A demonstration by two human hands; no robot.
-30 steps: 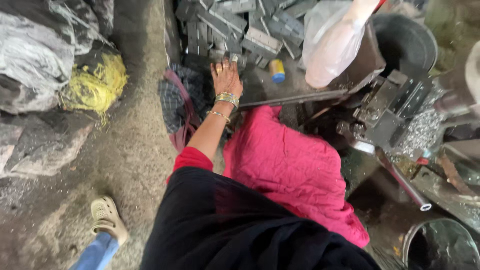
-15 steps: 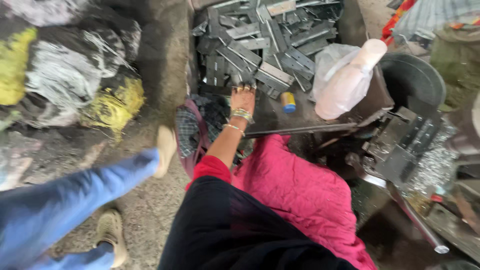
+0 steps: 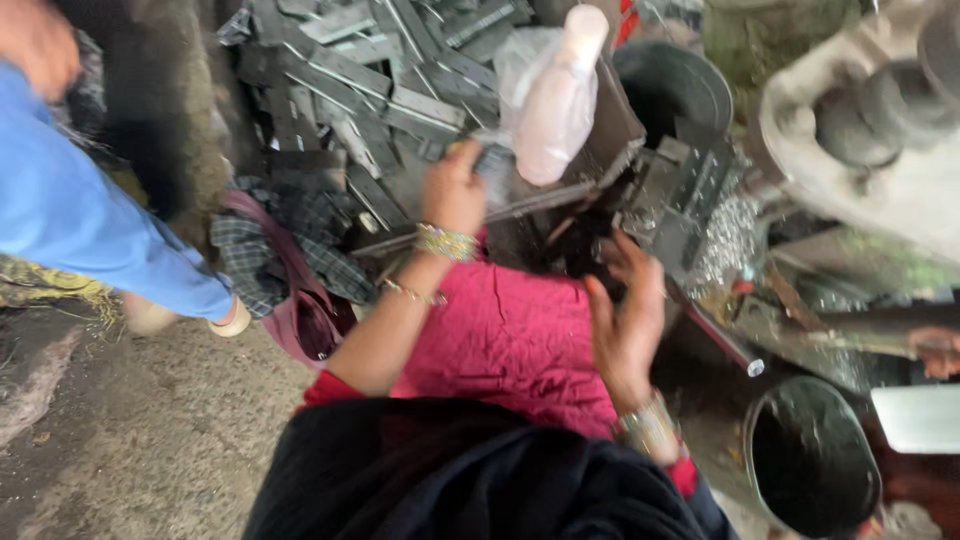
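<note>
My left hand (image 3: 455, 187) reaches forward to the near edge of a heap of flat grey metal pieces (image 3: 350, 90), with bangles on its wrist. Its fingers curl beside a small grey-blue object (image 3: 491, 160); blur hides whether they grip it. Lower right, my right hand (image 3: 625, 315) hovers over my pink-clad lap (image 3: 505, 340), fingers spread and holding nothing. It is close to a dark metal press fixture (image 3: 680, 210).
Another person's blue trouser leg (image 3: 90, 225) and sandalled foot (image 3: 225, 320) cross the left side. A pale plastic bag (image 3: 555, 100) hangs over the heap. There is a black tub (image 3: 672, 85) behind it, a dark bucket (image 3: 810, 465) at lower right, and a checked cloth (image 3: 265, 255).
The view has swung closer. My right hand has come into sight over my lap. My left hand stays at the heap's edge. The other person's leg has stepped further left and nearer.
</note>
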